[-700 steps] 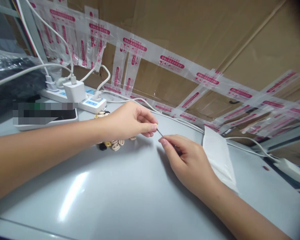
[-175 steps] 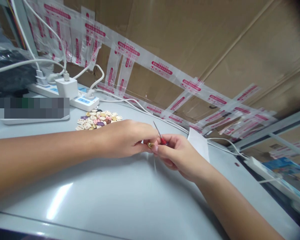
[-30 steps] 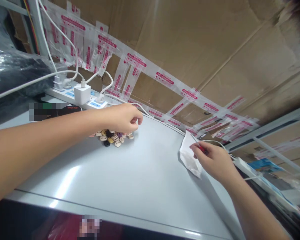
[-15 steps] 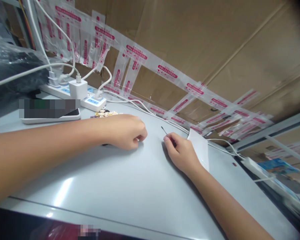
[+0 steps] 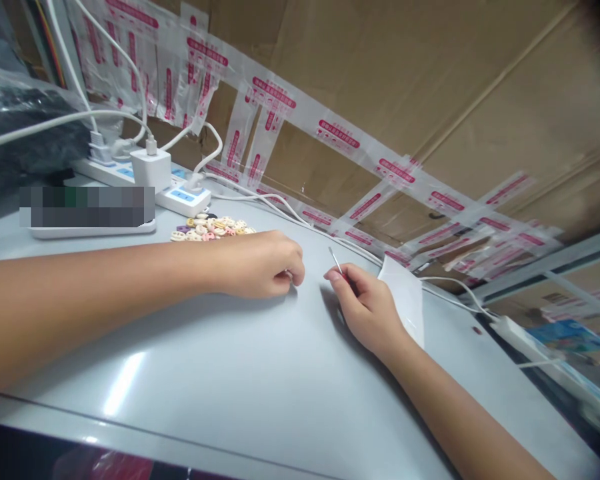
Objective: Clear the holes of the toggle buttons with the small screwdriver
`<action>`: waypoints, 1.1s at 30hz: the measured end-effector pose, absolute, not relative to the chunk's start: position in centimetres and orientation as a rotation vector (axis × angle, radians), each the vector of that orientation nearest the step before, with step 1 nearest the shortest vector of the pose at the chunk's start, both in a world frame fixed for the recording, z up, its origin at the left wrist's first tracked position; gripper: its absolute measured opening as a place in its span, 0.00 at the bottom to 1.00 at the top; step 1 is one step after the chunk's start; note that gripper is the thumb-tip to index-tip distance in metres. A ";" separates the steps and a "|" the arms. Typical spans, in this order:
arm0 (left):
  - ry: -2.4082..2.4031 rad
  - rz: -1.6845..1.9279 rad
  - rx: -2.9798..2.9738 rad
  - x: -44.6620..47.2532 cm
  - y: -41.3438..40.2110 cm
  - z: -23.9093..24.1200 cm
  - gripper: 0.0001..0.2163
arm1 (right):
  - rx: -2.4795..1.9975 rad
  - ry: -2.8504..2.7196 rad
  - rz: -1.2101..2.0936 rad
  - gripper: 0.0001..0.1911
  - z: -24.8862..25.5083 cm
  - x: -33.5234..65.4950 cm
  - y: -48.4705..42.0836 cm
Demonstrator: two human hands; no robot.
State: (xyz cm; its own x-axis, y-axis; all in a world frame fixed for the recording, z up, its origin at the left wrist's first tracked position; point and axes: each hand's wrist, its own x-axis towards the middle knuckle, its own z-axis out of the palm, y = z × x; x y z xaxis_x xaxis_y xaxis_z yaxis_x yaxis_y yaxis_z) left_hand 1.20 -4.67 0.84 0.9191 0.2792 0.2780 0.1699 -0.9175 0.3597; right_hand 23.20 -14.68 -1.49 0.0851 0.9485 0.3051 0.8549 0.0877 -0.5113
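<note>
My left hand (image 5: 267, 265) is closed in a pinch low over the grey table (image 5: 220, 373). Something small and pale shows between its fingers, too hidden to name. Behind the left forearm lies a pile of small cream, yellow, pink and purple pieces (image 5: 220, 228), partly covered by the arm. To the right, my right hand (image 5: 367, 303) is closed around a small screwdriver (image 5: 336, 260), with a bit of red handle at the fingers. Its thin metal shaft points up and away. The two hands are a short gap apart.
A white power strip (image 5: 187, 198) with plugs, a charger (image 5: 151, 170) and cables stands at the back left, beside a blurred-out device in a white frame (image 5: 95, 232). A white sheet (image 5: 405, 293) lies behind my right hand. Taped cardboard (image 5: 355, 80) walls the back.
My left hand has shifted slightly right, and more of the pile shows behind the arm. The screwdriver's shaft has turned a little more upright. The view has shifted slightly.
</note>
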 end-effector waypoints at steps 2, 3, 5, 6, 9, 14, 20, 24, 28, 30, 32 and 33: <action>0.310 0.489 2.736 1.3 -4.9 0.9 0.14 | -1.752 -1.779 0.246 0.15 -1.6 23.2 -14.7; 0.304 0.506 2.732 1.3 -5.0 1.0 0.14 | -1.747 -1.767 0.265 0.15 -1.7 23.2 -14.7; 0.310 0.529 2.725 1.4 -5.2 1.1 0.13 | -1.750 -1.728 0.303 0.15 -1.7 23.3 -14.7; 0.324 0.535 2.716 1.4 -5.3 1.1 0.11 | -1.753 -1.709 0.324 0.16 -1.8 23.3 -14.7; 0.388 0.550 2.669 1.6 -5.3 1.0 0.07 | -1.744 -1.676 0.403 0.17 -1.8 23.5 -14.8; 0.553 0.625 2.518 1.9 -5.1 0.6 0.08 | -1.653 -1.698 0.482 0.19 -1.6 23.6 -15.1; 0.675 0.621 2.108 2.1 -5.1 0.8 0.08 | -1.634 -1.745 0.617 0.16 -0.9 23.4 -15.7; 0.700 0.590 2.043 2.0 -5.0 1.0 0.10 | -1.641 -1.761 0.637 0.16 -0.3 23.2 -16.0; 0.715 0.597 2.022 2.0 -4.9 1.1 0.11 | -1.688 -1.871 0.569 0.16 0.2 22.9 -16.3; 0.712 0.611 1.993 2.1 -4.9 1.0 0.11 | -1.705 -1.907 0.512 0.16 0.3 22.8 -16.3; 0.715 0.610 1.971 2.1 -4.9 0.9 0.11 | -1.708 -1.935 0.442 0.16 0.4 22.7 -16.3; 0.719 0.606 1.963 2.1 -4.9 0.9 0.11 | -1.704 -1.953 0.404 0.16 0.4 22.7 -16.3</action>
